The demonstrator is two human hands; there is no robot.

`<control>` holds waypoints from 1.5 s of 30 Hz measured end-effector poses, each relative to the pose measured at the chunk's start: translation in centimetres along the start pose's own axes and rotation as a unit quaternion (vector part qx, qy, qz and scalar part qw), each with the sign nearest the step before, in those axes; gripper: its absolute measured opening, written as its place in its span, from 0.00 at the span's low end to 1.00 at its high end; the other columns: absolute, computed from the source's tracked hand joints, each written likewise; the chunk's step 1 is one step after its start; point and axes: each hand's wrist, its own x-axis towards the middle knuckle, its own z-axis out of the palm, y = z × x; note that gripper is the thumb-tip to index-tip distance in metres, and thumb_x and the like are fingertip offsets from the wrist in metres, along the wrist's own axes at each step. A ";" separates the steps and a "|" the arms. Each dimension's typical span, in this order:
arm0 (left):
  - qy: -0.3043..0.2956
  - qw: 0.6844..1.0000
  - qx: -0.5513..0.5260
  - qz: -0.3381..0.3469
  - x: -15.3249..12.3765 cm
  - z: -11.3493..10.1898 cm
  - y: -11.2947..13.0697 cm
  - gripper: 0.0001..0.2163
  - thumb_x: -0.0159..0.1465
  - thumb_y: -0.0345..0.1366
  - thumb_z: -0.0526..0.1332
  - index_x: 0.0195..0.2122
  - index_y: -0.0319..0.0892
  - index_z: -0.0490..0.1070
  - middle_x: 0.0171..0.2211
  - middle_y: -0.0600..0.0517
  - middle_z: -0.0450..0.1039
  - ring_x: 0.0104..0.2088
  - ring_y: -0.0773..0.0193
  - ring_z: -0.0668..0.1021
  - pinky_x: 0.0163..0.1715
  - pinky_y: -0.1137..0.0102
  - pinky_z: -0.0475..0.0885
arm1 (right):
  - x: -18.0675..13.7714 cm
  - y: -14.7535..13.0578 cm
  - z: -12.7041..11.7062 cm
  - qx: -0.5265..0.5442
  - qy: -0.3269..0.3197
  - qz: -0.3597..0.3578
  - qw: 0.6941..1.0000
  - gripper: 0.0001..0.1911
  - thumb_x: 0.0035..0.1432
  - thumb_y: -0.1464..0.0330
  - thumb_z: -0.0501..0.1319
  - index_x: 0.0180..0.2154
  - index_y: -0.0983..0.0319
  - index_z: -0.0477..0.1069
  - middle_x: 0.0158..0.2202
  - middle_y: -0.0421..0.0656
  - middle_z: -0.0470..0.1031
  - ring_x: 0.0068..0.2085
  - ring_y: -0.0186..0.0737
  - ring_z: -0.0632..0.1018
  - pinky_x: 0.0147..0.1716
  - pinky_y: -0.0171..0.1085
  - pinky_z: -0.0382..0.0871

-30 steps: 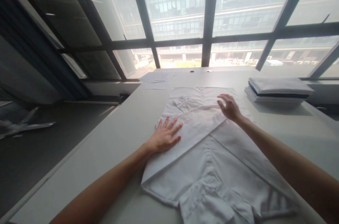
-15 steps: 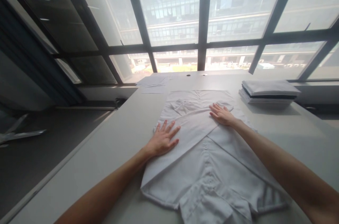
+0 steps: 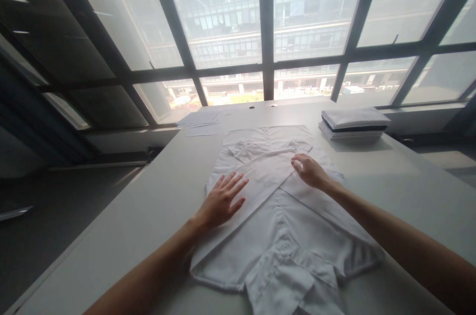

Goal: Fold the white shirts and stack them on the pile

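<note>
A white shirt [image 3: 260,235] lies spread on the white table [image 3: 148,211], its sleeve folded diagonally across the body and its collar end toward me. My left hand [image 3: 219,201] is open over the left side of the shirt, palm down with fingers spread; whether the palm touches the cloth I cannot tell. Farther right, my right hand [image 3: 310,171] hovers just above the folded sleeve's end. Its fingers are loosely curled, the thumb slightly apart from them, and no cloth shows between them.
A stack of folded white garments [image 3: 353,124] with a dark layer stands at the back right of the table. Sheets of paper [image 3: 201,121] lie at the back left. Large windows [image 3: 223,17] rise behind the table, and a dark curtain [image 3: 40,111] hangs at left.
My right hand has risen from lying flat on the shirt and its fingers have curled in. My left hand has lifted a little. The camera view has turned slightly right.
</note>
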 end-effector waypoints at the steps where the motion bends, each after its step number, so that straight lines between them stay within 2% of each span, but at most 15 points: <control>1: -0.007 1.000 -0.006 0.006 0.0 0.1 0.1 0.27 0.76 0.49 0.49 0.74 0.53 0.54 0.75 0.50 0.51 0.75 0.49 0.53 0.72 0.46 0.50 | -1.1 -0.3 -0.4 -0.002 -0.003 -0.015 1.000 0.18 0.71 0.62 0.53 0.49 0.62 0.78 0.52 0.53 0.80 0.54 0.51 0.79 0.57 0.46 0.71; 5: -0.058 0.998 -0.024 0.018 0.2 1.0 0.2 0.28 0.75 0.55 0.50 0.74 0.58 0.56 0.75 0.49 0.49 0.74 0.42 0.52 0.69 0.40 0.51 | -4.3 0.3 -1.5 -0.022 0.011 -0.020 0.999 0.19 0.70 0.62 0.54 0.53 0.64 0.77 0.56 0.55 0.77 0.58 0.53 0.77 0.61 0.49 0.69; 9: -0.067 0.997 -0.033 0.014 0.4 1.4 0.1 0.28 0.75 0.56 0.48 0.74 0.58 0.55 0.76 0.50 0.48 0.75 0.43 0.52 0.70 0.41 0.51 | -5.8 3.0 -1.9 -0.031 0.035 0.023 0.999 0.21 0.70 0.63 0.53 0.55 0.67 0.75 0.59 0.59 0.75 0.62 0.56 0.74 0.63 0.52 0.67; 13: -0.067 0.997 -0.042 0.015 0.6 1.4 -0.2 0.28 0.75 0.56 0.48 0.73 0.58 0.56 0.75 0.50 0.49 0.74 0.43 0.53 0.70 0.41 0.51 | -6.9 4.9 -1.6 -0.032 0.027 0.033 0.999 0.21 0.70 0.63 0.53 0.57 0.65 0.74 0.60 0.57 0.75 0.62 0.53 0.75 0.63 0.51 0.67; 18: -0.053 0.998 -0.026 -0.037 0.3 1.5 -2.2 0.27 0.76 0.53 0.46 0.73 0.53 0.58 0.74 0.47 0.52 0.74 0.42 0.55 0.69 0.40 0.54 | -7.7 4.7 -1.5 -0.080 -0.009 0.019 0.997 0.19 0.69 0.64 0.55 0.56 0.63 0.75 0.62 0.57 0.73 0.64 0.55 0.73 0.64 0.52 0.66; 23: -0.068 0.995 0.010 -0.073 -0.3 1.6 -3.9 0.27 0.76 0.54 0.48 0.73 0.57 0.56 0.75 0.49 0.48 0.74 0.41 0.53 0.68 0.38 0.53 | -7.7 4.1 -1.7 -0.104 -0.012 0.012 0.994 0.19 0.69 0.65 0.56 0.56 0.63 0.75 0.62 0.57 0.72 0.63 0.55 0.73 0.64 0.52 0.66; 27: -0.049 0.996 0.034 -0.063 -0.6 0.9 -2.9 0.26 0.76 0.51 0.50 0.72 0.54 0.60 0.74 0.48 0.52 0.74 0.41 0.55 0.68 0.36 0.53 | -7.7 4.2 -1.7 -0.109 -0.007 0.009 0.994 0.18 0.69 0.65 0.56 0.56 0.63 0.76 0.62 0.57 0.73 0.63 0.56 0.73 0.63 0.53 0.66; 29: -0.022 0.998 0.049 -0.041 -0.8 0.3 -1.8 0.24 0.75 0.49 0.51 0.71 0.53 0.63 0.73 0.47 0.56 0.74 0.41 0.55 0.69 0.35 0.50 | -7.8 4.3 -1.6 -0.110 -0.007 0.009 0.994 0.19 0.69 0.65 0.56 0.56 0.63 0.76 0.63 0.57 0.72 0.63 0.57 0.73 0.63 0.54 0.67; 31: -0.008 0.999 0.036 -0.011 -0.9 -0.3 -0.7 0.24 0.76 0.48 0.51 0.71 0.53 0.62 0.73 0.47 0.58 0.74 0.43 0.56 0.69 0.38 0.51 | -7.8 4.4 -1.6 -0.112 -0.011 0.006 0.994 0.20 0.69 0.64 0.56 0.57 0.63 0.75 0.63 0.57 0.72 0.64 0.56 0.72 0.64 0.53 0.66; 34: -0.042 0.998 -0.027 0.023 -1.2 -0.7 0.0 0.24 0.77 0.46 0.49 0.72 0.53 0.60 0.72 0.48 0.58 0.72 0.49 0.60 0.69 0.47 0.60 | -8.0 4.7 -1.6 -0.117 -0.014 0.007 0.993 0.21 0.69 0.63 0.55 0.58 0.63 0.75 0.63 0.57 0.72 0.64 0.56 0.72 0.64 0.53 0.67; 36: -0.062 0.996 -0.052 0.025 -2.0 -0.6 -0.1 0.23 0.77 0.45 0.49 0.72 0.51 0.61 0.72 0.48 0.59 0.72 0.50 0.62 0.69 0.49 0.62 | -8.0 5.0 -1.6 -0.121 -0.012 0.009 0.992 0.22 0.69 0.63 0.55 0.58 0.63 0.74 0.63 0.57 0.71 0.64 0.57 0.72 0.63 0.54 0.67; 38: -0.058 0.997 -0.054 0.014 -3.3 -0.2 -0.2 0.23 0.77 0.45 0.50 0.71 0.49 0.62 0.72 0.46 0.58 0.72 0.49 0.60 0.70 0.50 0.60 | -8.0 5.2 -1.5 -0.123 -0.013 0.006 0.992 0.21 0.69 0.62 0.55 0.58 0.62 0.74 0.63 0.57 0.72 0.64 0.57 0.72 0.63 0.55 0.68; 42: -0.040 0.998 -0.040 -0.014 -6.1 0.5 0.4 0.27 0.76 0.48 0.51 0.74 0.46 0.57 0.74 0.45 0.52 0.74 0.47 0.55 0.71 0.49 0.57 | -8.1 5.3 -1.4 -0.124 -0.014 0.001 0.992 0.21 0.69 0.62 0.54 0.57 0.62 0.75 0.63 0.56 0.72 0.64 0.57 0.72 0.62 0.54 0.68; 45: -0.044 0.998 -0.041 -0.018 -6.9 0.6 0.9 0.30 0.76 0.52 0.51 0.75 0.46 0.54 0.75 0.46 0.48 0.75 0.47 0.53 0.72 0.49 0.54 | -8.1 5.2 -1.3 -0.122 -0.014 0.003 0.992 0.22 0.69 0.62 0.54 0.57 0.63 0.74 0.63 0.58 0.71 0.64 0.58 0.72 0.62 0.55 0.67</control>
